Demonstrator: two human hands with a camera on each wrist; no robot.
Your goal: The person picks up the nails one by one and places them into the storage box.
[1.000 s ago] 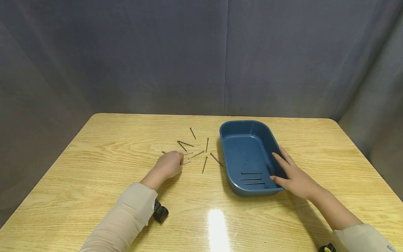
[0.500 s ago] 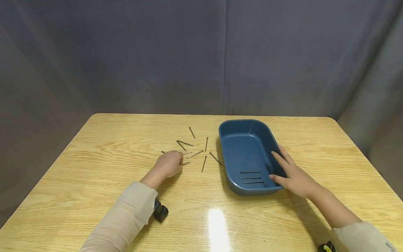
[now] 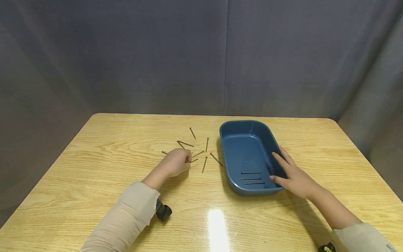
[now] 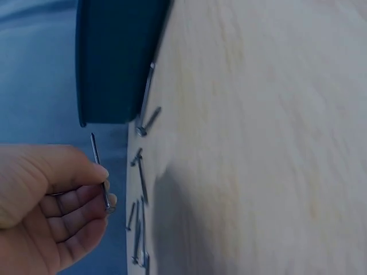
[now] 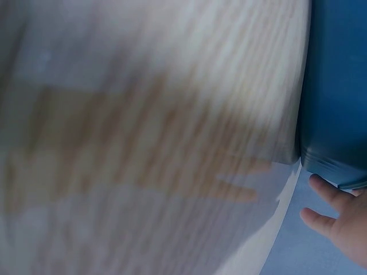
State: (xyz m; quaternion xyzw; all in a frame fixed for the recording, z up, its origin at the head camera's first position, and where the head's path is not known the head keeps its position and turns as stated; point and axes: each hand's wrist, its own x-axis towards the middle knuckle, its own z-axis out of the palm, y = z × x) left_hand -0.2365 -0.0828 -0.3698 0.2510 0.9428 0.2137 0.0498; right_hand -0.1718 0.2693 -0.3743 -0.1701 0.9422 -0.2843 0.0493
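Observation:
My left hand pinches a nail between thumb and fingers; in the left wrist view its point is up and its head sits low by the fingertips. In the head view, that hand is just above the table among scattered nails, partly hiding some. A blue plastic tray stands to the right, with three nails lying side by side at its near end. Over the tray's right rim rests my right hand, fingers spread and fairly straight. Thumb and index tips reach inside the rim; other fingers stay outside in the right wrist view.
Several loose nails lie on the wooden table left of the tray, including one nail close to its left wall and another nail farther back. A grey curtain hangs behind the table.
My left hand has moved slightly right and lifted a little, the pinched nail shifting with it. My right hand and the tray stay in place.

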